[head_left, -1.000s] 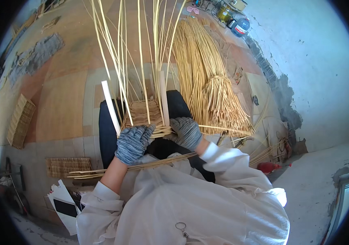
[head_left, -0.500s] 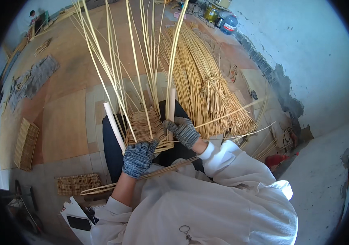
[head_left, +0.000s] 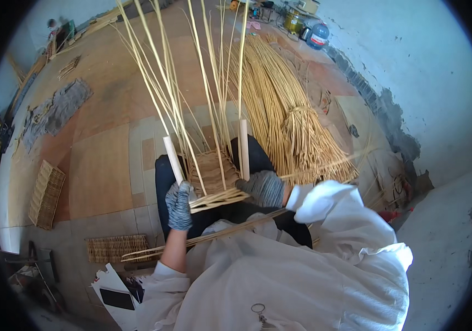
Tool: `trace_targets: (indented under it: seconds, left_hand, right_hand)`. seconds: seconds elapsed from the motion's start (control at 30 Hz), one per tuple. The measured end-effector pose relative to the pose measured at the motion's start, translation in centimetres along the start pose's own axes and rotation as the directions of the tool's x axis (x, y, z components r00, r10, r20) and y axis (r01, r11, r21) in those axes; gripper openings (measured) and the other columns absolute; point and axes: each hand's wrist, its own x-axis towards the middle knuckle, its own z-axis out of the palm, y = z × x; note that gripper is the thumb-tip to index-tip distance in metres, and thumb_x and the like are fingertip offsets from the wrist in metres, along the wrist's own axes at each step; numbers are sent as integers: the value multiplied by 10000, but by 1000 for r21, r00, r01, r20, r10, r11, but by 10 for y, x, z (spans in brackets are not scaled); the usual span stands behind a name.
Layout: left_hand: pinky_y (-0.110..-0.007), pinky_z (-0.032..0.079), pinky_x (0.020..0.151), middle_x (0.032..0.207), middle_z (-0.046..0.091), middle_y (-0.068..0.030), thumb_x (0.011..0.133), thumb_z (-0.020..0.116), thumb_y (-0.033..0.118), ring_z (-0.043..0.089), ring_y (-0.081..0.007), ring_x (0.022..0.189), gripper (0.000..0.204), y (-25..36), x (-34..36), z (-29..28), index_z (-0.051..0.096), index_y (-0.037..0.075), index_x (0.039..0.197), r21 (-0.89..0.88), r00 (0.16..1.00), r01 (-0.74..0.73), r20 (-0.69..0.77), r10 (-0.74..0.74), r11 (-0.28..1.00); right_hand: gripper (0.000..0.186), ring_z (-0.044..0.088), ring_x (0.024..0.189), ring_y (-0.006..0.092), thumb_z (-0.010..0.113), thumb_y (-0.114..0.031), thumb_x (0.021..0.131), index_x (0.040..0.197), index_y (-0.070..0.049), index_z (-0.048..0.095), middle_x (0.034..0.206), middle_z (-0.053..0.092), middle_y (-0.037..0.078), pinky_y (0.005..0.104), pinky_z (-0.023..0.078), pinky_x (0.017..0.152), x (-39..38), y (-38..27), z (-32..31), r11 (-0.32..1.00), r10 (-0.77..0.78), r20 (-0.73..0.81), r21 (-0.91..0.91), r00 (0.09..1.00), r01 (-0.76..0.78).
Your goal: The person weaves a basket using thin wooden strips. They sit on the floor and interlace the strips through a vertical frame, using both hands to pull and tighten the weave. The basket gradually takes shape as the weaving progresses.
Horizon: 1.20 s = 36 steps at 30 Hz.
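A half-woven basket (head_left: 208,171) sits between my knees, long pale rods (head_left: 208,71) rising from it, with a pale wooden post (head_left: 171,154) at its left and another (head_left: 244,144) at its right. My gloved left hand (head_left: 179,205) is closed on the left front corner, beside the post's foot. My gloved right hand (head_left: 262,190) is closed on the woven edge by the right post, fingertips partly hidden; a loose strand (head_left: 313,170) stretches rightward behind it. More rods (head_left: 219,231) lie across my lap.
Large willow bundles (head_left: 297,127) lie to the right before a white wall. Finished baskets (head_left: 46,193) (head_left: 115,249) lie left, with grey cloth (head_left: 54,110) farther back. Containers (head_left: 317,36) stand at the back right. Another person (head_left: 54,30) is at the far back left.
My left hand has turned more upright and shifted to the left corner. The basket's posts and rods have shifted rightward in view; my right hand moved right and slightly down.
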Motion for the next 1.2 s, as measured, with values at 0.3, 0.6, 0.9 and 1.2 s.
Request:
trace_targets:
  seconds: [0.3,0.6,0.9,1.2]
  left_hand:
    - [-212,383,492,660,549,-11,872,608,289,464,-65,526,254,64,50,60,601,46,799,-250,984,-156,-119,130,955]
    - [-228,379,479,619,514,18,917,529,326,459,-66,515,283,48,92,135,586,76,798,-256,992,-122,-19,121,959]
    - [-238,394,480,614,525,-19,912,524,332,487,-91,536,332,69,74,112,585,42,763,-219,974,-222,-14,224,950]
    - [-252,428,440,569,502,-32,868,575,389,456,-113,429,380,89,57,69,544,38,724,-297,990,-114,-114,83,948]
  right_hand:
    - [455,618,843,353,635,-346,777,1139,-83,554,891,637,174,432,480,736,-5,17,-95,998,68,-180,24,981,-65]
    - [453,602,795,319,601,-358,801,1155,-87,519,838,612,140,442,463,714,-50,78,-89,983,57,-411,-135,910,-123]
    - [415,595,728,309,589,-344,800,1129,-99,532,780,591,134,426,458,658,-49,25,-84,948,230,-517,-74,824,-311]
    - [545,572,687,299,612,-376,772,1227,-99,496,754,569,128,413,452,613,-30,8,-92,974,62,-472,-165,879,-157]
